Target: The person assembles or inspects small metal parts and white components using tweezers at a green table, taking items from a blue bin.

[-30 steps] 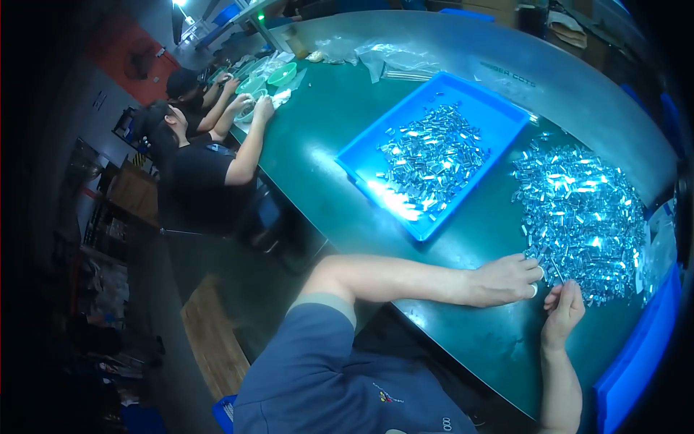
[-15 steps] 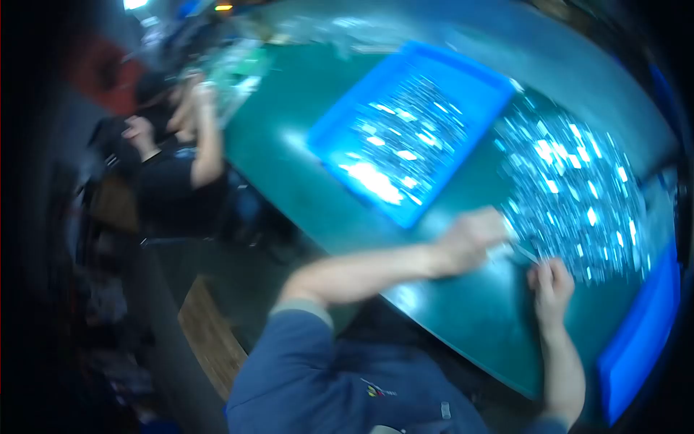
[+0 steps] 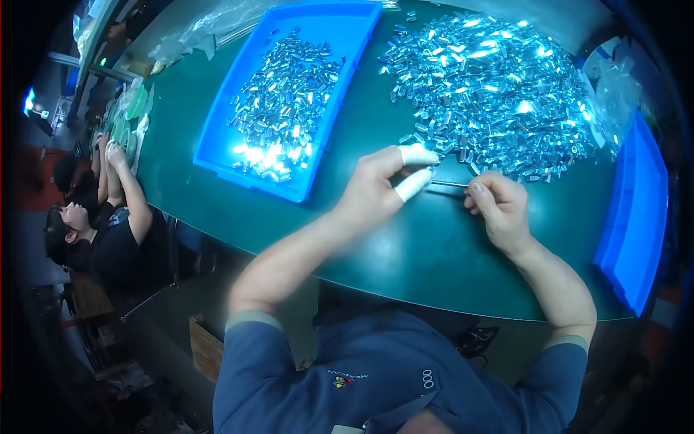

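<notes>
My left hand (image 3: 372,189) reaches in over the green table, white covers on its thumb and index finger. Those two fingertips come together beside the near edge of a heap of small shiny metal pieces (image 3: 499,94); what lies between them is too small to make out. My right hand (image 3: 500,210) is closed on a thin metal rod (image 3: 450,184), pinched between thumb and fingers. The rod points left, its far end at the left fingertips. Left of the heap, a blue tray (image 3: 217,155) holds more of the shiny pieces.
A second blue tray (image 3: 636,217) stands at the table's right edge. Clear plastic bags (image 3: 618,90) lie beyond the heap, with more plastic (image 3: 210,32) at the far left. A co-worker in black (image 3: 108,235) sits at the left, arms raised to the green table (image 3: 210,206).
The view has swung, so the trays and heap appear farther left and higher, and now look sharper. My left hand still meets the right at the rod.
</notes>
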Motion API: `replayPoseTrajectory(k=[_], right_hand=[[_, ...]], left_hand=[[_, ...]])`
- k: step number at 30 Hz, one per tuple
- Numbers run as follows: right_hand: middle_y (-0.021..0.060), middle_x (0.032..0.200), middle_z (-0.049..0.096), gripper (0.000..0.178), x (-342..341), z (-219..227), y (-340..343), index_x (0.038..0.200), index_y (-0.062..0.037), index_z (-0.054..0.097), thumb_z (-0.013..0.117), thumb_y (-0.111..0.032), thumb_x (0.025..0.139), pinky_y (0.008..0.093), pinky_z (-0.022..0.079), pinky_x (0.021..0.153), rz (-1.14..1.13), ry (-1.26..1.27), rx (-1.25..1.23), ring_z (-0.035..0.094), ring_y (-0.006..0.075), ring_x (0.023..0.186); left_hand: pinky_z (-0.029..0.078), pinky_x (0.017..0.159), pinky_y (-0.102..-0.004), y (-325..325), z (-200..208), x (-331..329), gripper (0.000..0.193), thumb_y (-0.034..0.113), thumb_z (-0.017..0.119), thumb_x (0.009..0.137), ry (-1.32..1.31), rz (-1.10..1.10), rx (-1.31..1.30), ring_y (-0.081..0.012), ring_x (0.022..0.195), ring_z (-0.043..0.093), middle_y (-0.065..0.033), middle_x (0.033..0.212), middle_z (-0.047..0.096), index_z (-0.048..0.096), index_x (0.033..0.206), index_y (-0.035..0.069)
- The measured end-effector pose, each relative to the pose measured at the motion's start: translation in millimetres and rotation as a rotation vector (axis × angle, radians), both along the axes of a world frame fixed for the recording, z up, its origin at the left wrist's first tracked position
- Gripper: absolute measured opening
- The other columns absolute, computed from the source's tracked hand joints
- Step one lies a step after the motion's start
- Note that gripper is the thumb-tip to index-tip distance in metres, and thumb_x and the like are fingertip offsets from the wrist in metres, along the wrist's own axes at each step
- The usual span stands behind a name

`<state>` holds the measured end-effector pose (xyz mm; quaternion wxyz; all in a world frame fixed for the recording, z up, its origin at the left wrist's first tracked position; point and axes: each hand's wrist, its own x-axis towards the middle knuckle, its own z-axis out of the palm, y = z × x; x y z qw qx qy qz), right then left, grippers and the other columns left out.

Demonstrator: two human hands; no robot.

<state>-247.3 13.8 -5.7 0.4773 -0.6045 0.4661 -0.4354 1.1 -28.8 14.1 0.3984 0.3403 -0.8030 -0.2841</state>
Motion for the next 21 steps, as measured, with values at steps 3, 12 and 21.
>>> replayPoseTrajectory(k=[3, 12, 21], right_hand=[[0.0069, 0.085, 0.068, 0.021, 3, 3, -1, 0.093, 0.0015, 0.067, 0.058, -0.014, 0.104, 0.0242, 0.051, 0.061, 0.033, 0.076, -0.090, 0.064, 0.0101, 0.071], [0.0006, 0.083, 0.065, 0.022, -4, -22, 10, 0.102, -0.0043, 0.066, 0.056, -0.023, 0.108, 0.0206, 0.043, 0.061, -0.211, 0.063, -0.054, 0.054, 0.0059, 0.068], [-0.0002, 0.073, 0.061, 0.036, -24, -36, 2, 0.093, -0.0044, 0.063, 0.048, -0.031, 0.111, 0.0177, 0.035, 0.052, 0.034, 0.095, 0.022, 0.050, 0.0039, 0.058]], left_hand=[[0.055, 0.082, -0.0306, 4, 6, -4, 0.023, 0.004, 0.069, 0.097, 0.285, 0.006, 0.618, -0.0139, 0.098, 0.070, -0.0090, 0.102, 0.074, 0.065, 0.120, 0.003], [0.055, 0.082, -0.0309, 4, -22, -5, 0.021, 0.009, 0.071, 0.094, 0.405, -0.093, 0.585, -0.0125, 0.091, 0.068, -0.0046, 0.096, 0.070, 0.062, 0.113, 0.005], [0.057, 0.073, -0.0320, 10, -27, -16, 0.018, 0.008, 0.074, 0.090, 0.380, -0.248, 0.429, -0.0170, 0.082, 0.071, -0.0097, 0.088, 0.071, 0.061, 0.100, 0.001]])
